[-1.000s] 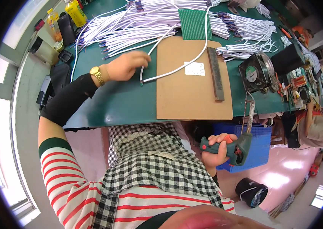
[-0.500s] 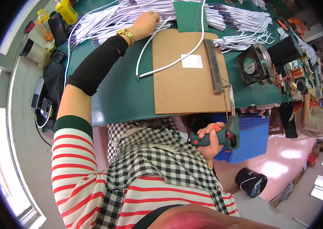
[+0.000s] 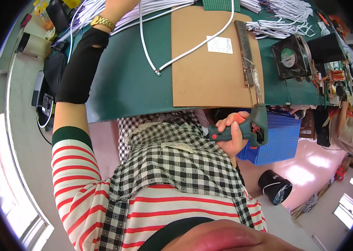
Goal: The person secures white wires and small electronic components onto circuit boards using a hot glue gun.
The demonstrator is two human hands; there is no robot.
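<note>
My right hand grips a dark green soldering gun with an orange-red trigger, at the table's front edge. Its slim metal tip points away from me and rests by a dark metal bar on a cardboard sheet. My left hand is at the far left by a pile of white cables; the picture's edge cuts off its fingers. Two white cable lengths meet in a V at a small joint beside the cardboard's left edge.
More white cable bundles lie at the far right. A black fan stands right of the cardboard. Below the table are a blue crate and a black bucket. Another person sits at the right.
My left hand has moved left along the cable pile, and its fingers have left the picture. The whole view has shifted, with the table higher in it. My right hand keeps its grip.
</note>
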